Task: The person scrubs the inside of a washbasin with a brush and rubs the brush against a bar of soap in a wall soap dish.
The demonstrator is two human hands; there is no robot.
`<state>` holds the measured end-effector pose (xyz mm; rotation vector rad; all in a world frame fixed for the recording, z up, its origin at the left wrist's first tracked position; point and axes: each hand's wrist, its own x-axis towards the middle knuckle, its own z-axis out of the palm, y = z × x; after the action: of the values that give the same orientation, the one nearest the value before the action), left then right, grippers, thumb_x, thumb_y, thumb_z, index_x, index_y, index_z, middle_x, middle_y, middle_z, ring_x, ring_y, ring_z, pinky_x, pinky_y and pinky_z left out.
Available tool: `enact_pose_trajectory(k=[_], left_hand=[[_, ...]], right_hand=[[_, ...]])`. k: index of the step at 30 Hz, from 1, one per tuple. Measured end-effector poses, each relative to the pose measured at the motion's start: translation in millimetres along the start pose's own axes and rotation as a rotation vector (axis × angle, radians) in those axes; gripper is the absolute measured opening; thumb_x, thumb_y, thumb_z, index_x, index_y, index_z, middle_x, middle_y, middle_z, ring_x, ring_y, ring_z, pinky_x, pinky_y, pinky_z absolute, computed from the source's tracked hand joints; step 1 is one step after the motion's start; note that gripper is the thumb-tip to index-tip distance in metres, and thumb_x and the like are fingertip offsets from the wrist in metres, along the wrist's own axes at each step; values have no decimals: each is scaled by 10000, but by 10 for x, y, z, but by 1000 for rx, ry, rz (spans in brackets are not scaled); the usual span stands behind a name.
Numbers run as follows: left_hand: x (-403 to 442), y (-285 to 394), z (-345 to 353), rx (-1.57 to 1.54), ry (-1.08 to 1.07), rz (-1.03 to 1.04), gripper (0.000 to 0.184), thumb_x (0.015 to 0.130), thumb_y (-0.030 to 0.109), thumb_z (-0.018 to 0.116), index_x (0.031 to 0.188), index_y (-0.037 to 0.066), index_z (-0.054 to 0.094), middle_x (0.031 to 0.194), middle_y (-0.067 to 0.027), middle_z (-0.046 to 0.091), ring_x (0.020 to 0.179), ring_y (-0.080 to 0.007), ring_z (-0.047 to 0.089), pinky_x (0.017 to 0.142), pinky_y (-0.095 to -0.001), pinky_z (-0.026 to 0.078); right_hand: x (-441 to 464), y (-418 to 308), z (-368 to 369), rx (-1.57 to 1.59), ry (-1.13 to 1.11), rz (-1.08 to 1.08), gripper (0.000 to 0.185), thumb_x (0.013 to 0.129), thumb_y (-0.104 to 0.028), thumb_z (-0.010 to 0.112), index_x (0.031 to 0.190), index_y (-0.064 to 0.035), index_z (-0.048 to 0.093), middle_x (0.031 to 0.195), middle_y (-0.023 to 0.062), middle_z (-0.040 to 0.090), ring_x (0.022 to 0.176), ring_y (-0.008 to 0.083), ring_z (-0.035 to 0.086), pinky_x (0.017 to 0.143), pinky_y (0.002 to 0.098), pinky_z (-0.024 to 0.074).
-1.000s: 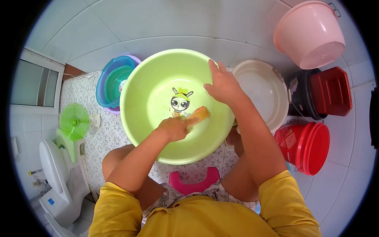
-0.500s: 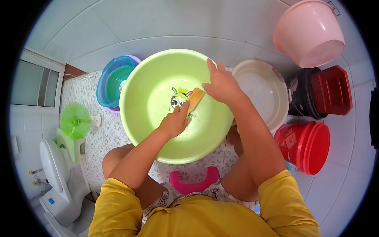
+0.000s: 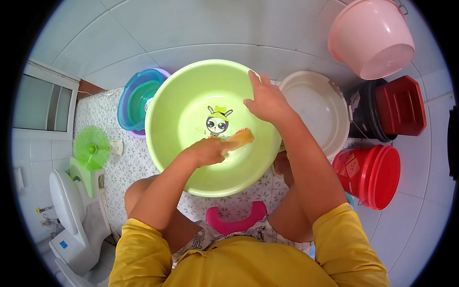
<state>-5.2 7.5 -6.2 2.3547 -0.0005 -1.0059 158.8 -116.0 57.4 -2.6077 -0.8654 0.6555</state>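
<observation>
A large light-green basin (image 3: 165,115) takes up the middle of the head view, a cartoon animal with a hat printed on its floor. My left hand (image 3: 206,152) is closed round a scrub brush (image 3: 243,137) with an orange-yellow bristle end, slightly smeared by motion. The brush lies low inside the basin, just right of and below the print. At the basin's right rim, my right hand (image 3: 268,103) grips the edge, thumb on the inner side and index finger stretched along it; the other fingers are partly hidden.
Teal and purple basins (image 3: 128,103) stand left, a whitish tub (image 3: 318,112) right. Further right are a red bucket (image 3: 366,174), dark-red container (image 3: 404,107) and hanging pink bucket (image 3: 375,40). A toilet (image 3: 67,201) and green fan (image 3: 91,148) are left. A pink stool (image 3: 234,227) is below.
The brush in my left hand has moved towards me, off the printed face, and turned more level. My right hand stays at the rim. The view has shifted slightly.
</observation>
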Motion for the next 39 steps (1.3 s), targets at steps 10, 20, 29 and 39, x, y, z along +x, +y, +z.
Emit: enact_pose_trajectory(k=[10,20,29,39], left_hand=[[58,43,43,-3,235,34,636,831,215,531,1405,257,260,1042,-181,573,827,-312,602,784,-410,481],[5,101,-73,-58,55,-87,501,780,224,585,1274,228,504,770,-142,633,635,-279,608,649,-382,496],[116,86,-76,48,460,-150,469,798,225,534,1264,264,499,850,-157,627,734,-282,634,683,-406,515],[112,48,-40,21,196,-49,501,811,234,542,1303,289,465,846,-168,617,734,-293,605,727,-376,482]], right_hand=[[8,42,22,10,8,-42,739,784,-191,606,1407,-104,216,1435,166,225,1196,434,386,950,472,402],[-22,5,-11,10,-15,-16,745,781,-182,603,1408,-105,207,1438,158,220,1192,426,387,948,464,404],[-8,23,-22,48,-35,-15,738,778,-178,604,1405,-106,220,1447,150,208,1182,445,395,949,463,403],[-2,50,-1,5,-14,-11,735,778,-178,597,1405,-109,220,1449,152,207,1192,456,386,961,457,397]])
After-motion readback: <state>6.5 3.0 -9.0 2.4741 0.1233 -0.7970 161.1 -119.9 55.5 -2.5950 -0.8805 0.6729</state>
